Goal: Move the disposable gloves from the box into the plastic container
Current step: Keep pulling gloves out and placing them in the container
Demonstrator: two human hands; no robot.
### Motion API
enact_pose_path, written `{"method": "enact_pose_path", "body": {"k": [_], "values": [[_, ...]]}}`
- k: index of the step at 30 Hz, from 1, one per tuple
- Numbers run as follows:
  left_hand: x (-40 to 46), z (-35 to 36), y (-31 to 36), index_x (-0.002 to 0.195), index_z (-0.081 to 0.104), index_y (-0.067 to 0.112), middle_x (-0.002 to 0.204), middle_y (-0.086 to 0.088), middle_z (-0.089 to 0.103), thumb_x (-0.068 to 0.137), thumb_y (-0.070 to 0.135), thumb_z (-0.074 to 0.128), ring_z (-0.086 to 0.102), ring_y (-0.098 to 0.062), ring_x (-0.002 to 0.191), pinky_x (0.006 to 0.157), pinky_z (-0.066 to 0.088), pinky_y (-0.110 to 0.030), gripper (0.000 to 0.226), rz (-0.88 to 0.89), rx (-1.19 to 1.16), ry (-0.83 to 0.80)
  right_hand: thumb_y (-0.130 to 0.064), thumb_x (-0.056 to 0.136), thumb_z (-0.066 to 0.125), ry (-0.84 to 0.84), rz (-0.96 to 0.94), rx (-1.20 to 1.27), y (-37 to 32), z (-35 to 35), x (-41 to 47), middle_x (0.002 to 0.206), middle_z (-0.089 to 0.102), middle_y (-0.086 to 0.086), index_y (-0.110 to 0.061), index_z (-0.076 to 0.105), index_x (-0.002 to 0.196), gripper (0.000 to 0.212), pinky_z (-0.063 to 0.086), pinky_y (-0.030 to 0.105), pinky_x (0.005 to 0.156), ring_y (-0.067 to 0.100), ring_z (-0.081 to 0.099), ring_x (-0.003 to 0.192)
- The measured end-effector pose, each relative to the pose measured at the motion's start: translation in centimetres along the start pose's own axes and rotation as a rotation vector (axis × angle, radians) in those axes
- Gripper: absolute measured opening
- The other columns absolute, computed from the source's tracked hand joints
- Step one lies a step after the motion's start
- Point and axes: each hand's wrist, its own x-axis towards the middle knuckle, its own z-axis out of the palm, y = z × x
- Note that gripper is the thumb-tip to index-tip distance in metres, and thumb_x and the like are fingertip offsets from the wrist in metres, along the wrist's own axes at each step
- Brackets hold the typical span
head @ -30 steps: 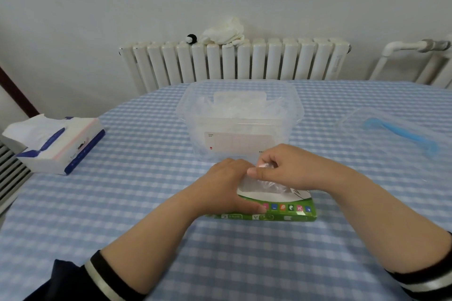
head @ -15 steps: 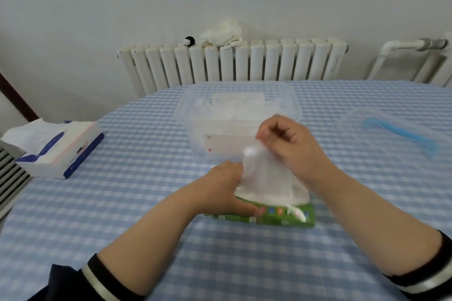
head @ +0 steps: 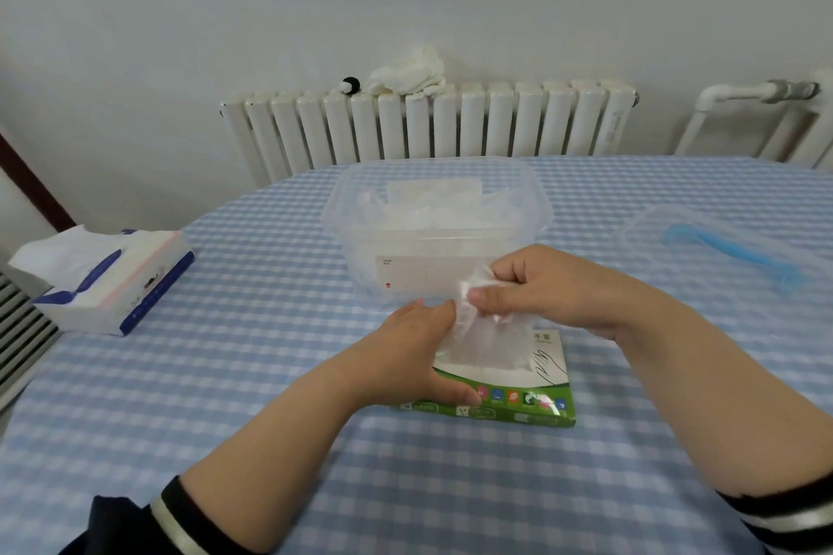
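A flat green and white glove box (head: 523,397) lies on the checked tablecloth in front of me. My left hand (head: 405,356) presses down on its left side. My right hand (head: 541,284) pinches thin clear disposable gloves (head: 482,342) that still reach down into the box's opening. Just behind the hands stands the clear plastic container (head: 432,221), open at the top, with several clear gloves lying inside.
The container's clear lid with a blue handle (head: 730,248) lies at the right. A white and blue tissue pack (head: 103,279) sits at the left table edge. A white radiator (head: 428,122) with a white cloth on it runs behind the table.
My right hand pinched gloves at the box opening, lifted them up towards the container, and now sits lower again with the gloves bunched in its fingers. The left hand stayed on the box.
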Motion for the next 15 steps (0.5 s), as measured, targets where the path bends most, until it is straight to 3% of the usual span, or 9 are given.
{"method": "enact_pose_path", "body": {"k": [2, 5, 7, 10, 15], "values": [[0.1, 0.0, 0.0, 0.124, 0.046, 0.035, 0.116, 0.012, 0.052, 0.062, 0.066, 0.075, 0.048, -0.01, 0.108, 0.095, 0.047, -0.037, 0.075, -0.023, 0.005, -0.016, -0.04, 0.074, 0.068, -0.031, -0.026, 0.155, 0.1, -0.4, -0.1, 0.089, 0.073, 0.009, 0.001, 0.069, 0.096, 0.046, 0.054, 0.029, 0.083, 0.017, 0.069, 0.084], [0.1, -0.1, 0.3, 0.119, 0.054, 0.027, 0.112, 0.01, 0.054, 0.07, 0.056, 0.079, 0.049, -0.011, 0.104, 0.093, 0.047, -0.035, 0.062, -0.017, 0.008, -0.045, -0.028, 0.075, 0.068, -0.049, -0.079, 0.319, 0.3, -0.2, 0.1, 0.089, 0.071, 0.009, 0.004, 0.067, 0.099, 0.04, 0.056, 0.023, 0.075, 0.015, 0.066, 0.082], [0.1, -0.2, 0.4, 0.12, 0.057, 0.024, 0.114, 0.01, 0.054, 0.073, 0.049, 0.08, 0.049, -0.012, 0.105, 0.093, 0.047, -0.033, 0.058, 0.006, 0.0, -0.043, -0.021, 0.077, 0.068, -0.078, -0.086, 0.401, 0.4, -0.3, 0.2, 0.082, 0.072, 0.004, 0.001, 0.069, 0.094, 0.028, 0.055, 0.019, 0.069, 0.01, 0.067, 0.074], [0.1, -0.1, 0.4, 0.12, 0.053, 0.029, 0.107, 0.023, 0.046, 0.075, 0.045, 0.08, 0.045, -0.005, 0.103, 0.092, 0.043, -0.024, 0.054, 0.03, -0.01, -0.036, -0.02, 0.076, 0.065, -0.079, -0.065, 0.574, 0.6, -0.8, 0.1, 0.073, 0.07, 0.001, -0.005, 0.072, 0.082, 0.017, 0.055, 0.017, 0.063, 0.007, 0.065, 0.065], [0.3, -0.1, 0.0, 0.12, 0.049, 0.039, 0.115, 0.016, 0.055, 0.07, 0.056, 0.078, 0.05, -0.01, 0.106, 0.093, 0.047, -0.033, 0.06, 0.015, -0.013, -0.052, -0.027, 0.071, 0.068, -0.058, -0.119, 0.67, 1.1, -2.2, 0.0, 0.075, 0.069, 0.002, -0.016, 0.078, 0.073, 0.015, 0.055, 0.019, 0.064, 0.009, 0.063, 0.068]]}}
